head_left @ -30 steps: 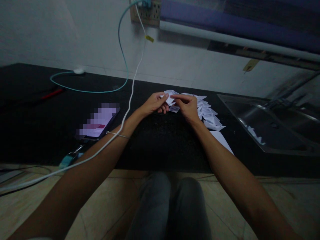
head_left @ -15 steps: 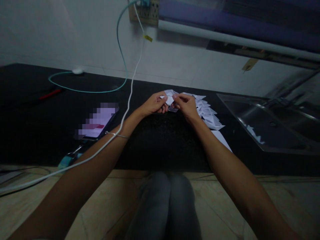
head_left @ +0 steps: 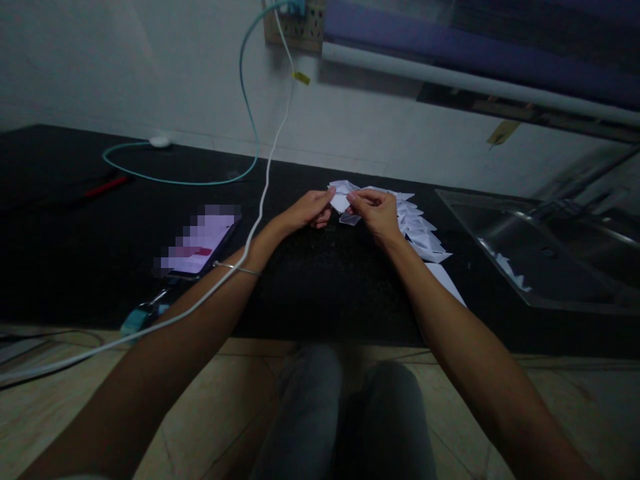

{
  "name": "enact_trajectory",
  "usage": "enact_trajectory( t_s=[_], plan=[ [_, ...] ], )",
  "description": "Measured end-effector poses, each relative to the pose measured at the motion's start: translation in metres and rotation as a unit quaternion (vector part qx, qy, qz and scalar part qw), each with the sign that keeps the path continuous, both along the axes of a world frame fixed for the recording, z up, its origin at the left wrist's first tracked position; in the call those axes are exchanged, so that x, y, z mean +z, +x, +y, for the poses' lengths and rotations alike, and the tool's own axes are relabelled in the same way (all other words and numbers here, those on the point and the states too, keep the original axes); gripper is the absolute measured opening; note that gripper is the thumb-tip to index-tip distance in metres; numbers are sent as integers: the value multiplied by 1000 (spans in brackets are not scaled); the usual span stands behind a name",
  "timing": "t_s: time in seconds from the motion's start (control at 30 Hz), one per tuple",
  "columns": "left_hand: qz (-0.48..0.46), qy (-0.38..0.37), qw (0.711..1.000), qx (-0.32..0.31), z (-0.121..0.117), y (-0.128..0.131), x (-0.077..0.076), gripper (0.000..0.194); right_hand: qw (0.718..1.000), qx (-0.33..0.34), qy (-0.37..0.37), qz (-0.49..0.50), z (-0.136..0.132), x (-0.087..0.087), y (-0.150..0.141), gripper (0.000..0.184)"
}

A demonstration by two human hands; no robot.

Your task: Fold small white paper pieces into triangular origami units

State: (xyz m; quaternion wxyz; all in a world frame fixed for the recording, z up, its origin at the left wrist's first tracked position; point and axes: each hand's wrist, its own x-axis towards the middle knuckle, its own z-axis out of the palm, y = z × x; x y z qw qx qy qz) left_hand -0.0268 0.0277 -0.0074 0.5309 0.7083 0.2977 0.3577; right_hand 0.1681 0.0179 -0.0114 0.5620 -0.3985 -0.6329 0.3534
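Between my two hands is a small folded piece of white paper [head_left: 341,202], held just above the black counter. My left hand [head_left: 314,208] pinches its left edge with thumb and curled fingers. My right hand [head_left: 376,212] grips the right side between thumb and fingertips. Directly behind and below it lie more white paper pieces, partly hidden by my hands. A row of folded white paper pieces [head_left: 419,230] with pointed ends overlaps along the counter to the right of my right hand. Under my right forearm, a flat white sheet [head_left: 444,280] is partly covered.
A phone [head_left: 203,245] with a lit screen lies left of my left forearm, near a teal strap [head_left: 137,321]. A white cable [head_left: 263,193] crosses over that forearm. A metal sink [head_left: 530,247] is at the right. A red-handled tool [head_left: 106,187] rests at the far left.
My left fingers have shifted slightly, leaving more of the folded paper showing. My knees have spread apart. The whole view has moved a little.
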Motion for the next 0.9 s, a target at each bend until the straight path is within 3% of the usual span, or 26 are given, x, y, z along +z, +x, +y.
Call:
enact_trajectory(
  t_s=[0.27, 0.53, 0.77, 0.9],
  plan=[
    [11, 57, 998, 7, -8, 0, 4, 56, 1000, 0, -26, 2, -3, 2, -2, 33],
    [16, 75, 996, 37, -8, 3, 3, 46, 995, 60, -82, -8, -12, 5, -9, 35],
    [71, 87, 993, -38, -12, 4, 6, 55, 996, 32, -79, 30, -5, 2, -6, 31],
    [91, 107, 989, -38, -14, 4, 7, 55, 991, 32, -116, 52, -8, 3, -9, 25]
  ],
)
